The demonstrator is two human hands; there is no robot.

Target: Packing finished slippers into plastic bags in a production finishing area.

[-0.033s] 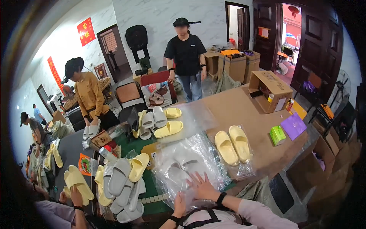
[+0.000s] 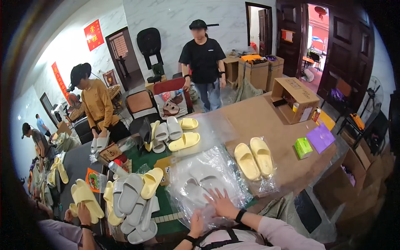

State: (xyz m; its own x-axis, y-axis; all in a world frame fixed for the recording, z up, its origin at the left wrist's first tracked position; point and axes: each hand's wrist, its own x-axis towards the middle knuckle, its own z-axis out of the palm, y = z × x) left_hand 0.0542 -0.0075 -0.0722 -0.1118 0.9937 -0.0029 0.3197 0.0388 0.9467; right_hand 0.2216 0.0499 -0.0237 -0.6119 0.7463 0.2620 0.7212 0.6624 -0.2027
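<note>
A clear plastic bag point(image 2: 216, 166) lies on the brown table point(image 2: 258, 116) right in front of me, with a pair of pale grey slippers point(image 2: 200, 183) inside it. My right hand point(image 2: 223, 204) rests flat on the bag's near part, fingers spread, a black band on the wrist. My left hand point(image 2: 195, 223) is at the bag's near edge, fingers curled on the plastic. To the right, a pair of yellow slippers point(image 2: 254, 160) lies in a second clear bag.
A heap of grey and yellow slippers point(image 2: 133, 200) lies at my left on a green mat point(image 2: 160, 200). Another person's hand point(image 2: 85, 212) holds yellow slippers. An open cardboard box point(image 2: 293, 100), a green box point(image 2: 303, 148) and a purple sheet point(image 2: 321, 137) sit to the right. Two people stand across the table.
</note>
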